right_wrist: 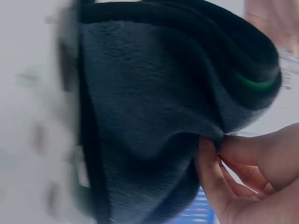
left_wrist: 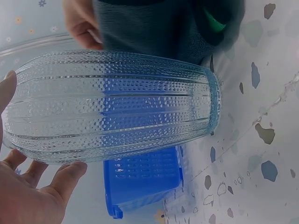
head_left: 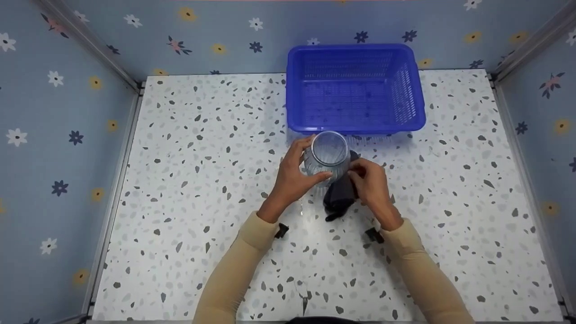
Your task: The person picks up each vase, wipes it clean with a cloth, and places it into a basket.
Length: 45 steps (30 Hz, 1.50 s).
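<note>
In the head view, my left hand [head_left: 291, 176] grips a clear ribbed glass vase [left_wrist: 117, 107], thumb on the near side and fingers round the far side. Its round mouth faces up towards the head camera, and in the left wrist view its dotted wall shows between raised ribs. To the right of the vase, my right hand [head_left: 373, 185] pinches a dark cloth [right_wrist: 145, 102] between thumb and fingers. The cloth hangs in folds beside the glass, with a small green patch near one edge in the right wrist view. Whether cloth and glass touch is unclear.
A blue plastic basket [head_left: 355, 127] with slotted walls stands just beyond the hands, near the back wall. Flower-patterned panels [head_left: 58, 148] enclose the speckled white tabletop [head_left: 193, 225] at the back and both sides. Small black pieces [head_left: 282, 231] sit by both wrists.
</note>
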Tool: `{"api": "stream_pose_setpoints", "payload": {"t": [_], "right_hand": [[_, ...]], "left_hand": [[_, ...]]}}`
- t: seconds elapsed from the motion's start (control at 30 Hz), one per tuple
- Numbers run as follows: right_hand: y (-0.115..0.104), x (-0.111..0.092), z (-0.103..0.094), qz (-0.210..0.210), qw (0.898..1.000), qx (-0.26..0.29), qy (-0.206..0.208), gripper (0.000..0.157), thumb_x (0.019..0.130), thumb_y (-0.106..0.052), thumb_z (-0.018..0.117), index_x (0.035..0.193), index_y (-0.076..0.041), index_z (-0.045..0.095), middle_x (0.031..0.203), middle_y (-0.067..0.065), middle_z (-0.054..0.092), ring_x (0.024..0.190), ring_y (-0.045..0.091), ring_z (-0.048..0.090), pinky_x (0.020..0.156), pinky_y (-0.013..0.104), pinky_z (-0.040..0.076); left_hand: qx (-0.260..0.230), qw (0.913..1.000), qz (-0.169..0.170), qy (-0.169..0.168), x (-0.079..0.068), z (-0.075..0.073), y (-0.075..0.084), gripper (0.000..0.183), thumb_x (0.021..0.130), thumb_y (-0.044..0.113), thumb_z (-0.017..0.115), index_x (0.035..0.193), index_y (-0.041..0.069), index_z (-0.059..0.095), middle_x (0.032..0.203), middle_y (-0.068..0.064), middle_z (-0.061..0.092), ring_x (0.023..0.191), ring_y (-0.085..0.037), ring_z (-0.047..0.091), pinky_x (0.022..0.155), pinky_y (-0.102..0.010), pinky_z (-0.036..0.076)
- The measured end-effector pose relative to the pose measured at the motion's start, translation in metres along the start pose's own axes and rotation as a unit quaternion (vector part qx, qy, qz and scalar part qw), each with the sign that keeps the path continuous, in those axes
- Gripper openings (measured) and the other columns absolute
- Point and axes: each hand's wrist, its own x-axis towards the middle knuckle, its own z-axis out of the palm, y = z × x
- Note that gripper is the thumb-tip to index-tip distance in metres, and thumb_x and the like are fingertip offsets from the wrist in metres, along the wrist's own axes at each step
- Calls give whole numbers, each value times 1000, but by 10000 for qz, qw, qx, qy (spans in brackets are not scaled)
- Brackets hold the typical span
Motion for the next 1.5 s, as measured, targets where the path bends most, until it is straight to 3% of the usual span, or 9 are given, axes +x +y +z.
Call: {"api": "stream_pose_setpoints", "payload": {"t": [0.17, 0.37, 0.67, 1.0, 1.23, 1.5], "right_hand": [[-25, 0, -18, -153, 9993, 187, 278, 8, 94, 11, 71, 99, 6, 75, 97, 21, 75, 90, 35, 72, 81, 44, 57], [-49, 3, -31, -412, 9970, 184, 633, 7, 94, 9, 74, 98, 5, 77, 94, 19, 76, 82, 31, 71, 73, 23, 51], [-61, 5, -37, -534, 9968, 40, 597, 7, 94, 7, 75, 100, 4, 78, 95, 18, 75, 79, 31, 71, 70, 21, 50], [-51, 3, -32, -554, 9964, 111, 630, 8, 93, 11, 73, 99, 6, 77, 94, 19, 74, 82, 31, 72, 72, 20, 52], [-24, 2, -20, -331, 9988, 118, 354, 11, 92, 15, 70, 100, 8, 75, 97, 23, 75, 92, 37, 74, 78, 47, 61], [10, 4, 6, -162, 9996, -216, -46, 7, 91, 12, 73, 96, 8, 74, 92, 24, 75, 84, 38, 71, 78, 51, 55]], "left_hand": [[7, 10000, -20, -2, 0, -1, 0, 84, 83, 25, 94, 151, 5, 50, 159, -10, 49, 146, -26, 48, 115, -39, 46], [-37, 10000, 15, 33, 1, 0, 1, 84, 81, 23, 95, 151, 6, 51, 158, -9, 50, 144, -23, 49, 114, -34, 46], [-56, 10000, 37, 66, 1, 1, 1, 82, 80, 22, 96, 148, 6, 52, 158, -9, 50, 144, -23, 50, 113, -33, 47], [18, 10000, 56, 73, 1, 1, 0, 83, 80, 24, 96, 148, 5, 52, 158, -9, 50, 144, -23, 50, 113, -33, 47], [3, 10000, 37, 60, 1, 1, -1, 84, 81, 26, 95, 149, 5, 51, 158, -10, 50, 143, -25, 51, 113, -33, 47], [108, 9999, 63, 73, 1, 2, 0, 85, 80, 26, 95, 149, 5, 51, 158, -10, 50, 143, -26, 50, 113, -33, 48]]}}
